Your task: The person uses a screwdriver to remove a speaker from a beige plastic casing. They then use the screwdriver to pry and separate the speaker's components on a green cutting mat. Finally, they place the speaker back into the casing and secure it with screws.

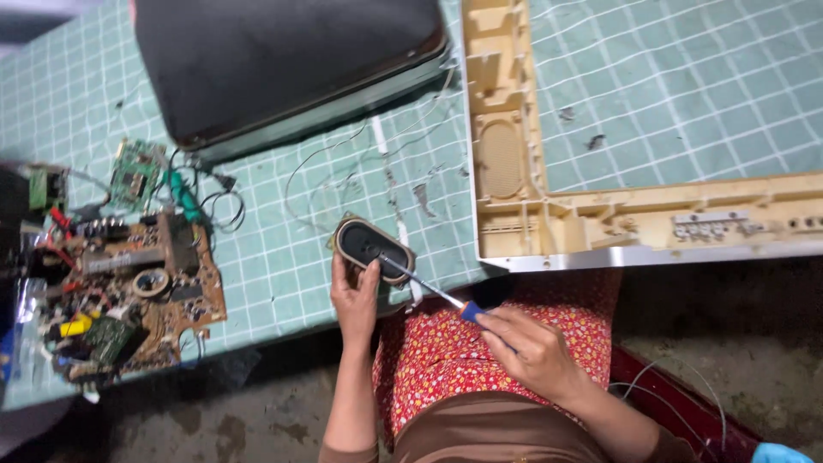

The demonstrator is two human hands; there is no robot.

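Left hand [354, 298] gripping an oval speaker [374, 249] at centre frame on the green checked mat [283, 266], right hand [536, 350] clenched around a blue-handled screwdriver [429, 289] with its tip on the speaker, beige television front frame [549, 219] at right, its speaker bay [500, 159] unfilled, brown circuit board [137, 287] at left.

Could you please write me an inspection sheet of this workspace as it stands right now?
Surface: green checked mat, marked with dark smudges, over a table.
Job's things: oval speaker at the mat's near edge; blue-handled screwdriver, tip on the speaker.
Clutter: brown circuit board full of parts, small green board, dark set body, beige front frame with a speaker grille.
Grippers: left hand holds the speaker, fingers at its edge; right hand grips the screwdriver.
Cables: thin black wires loose on the mat; white wires at lower right.
Surroundings: stained dark floor; red floral lap.
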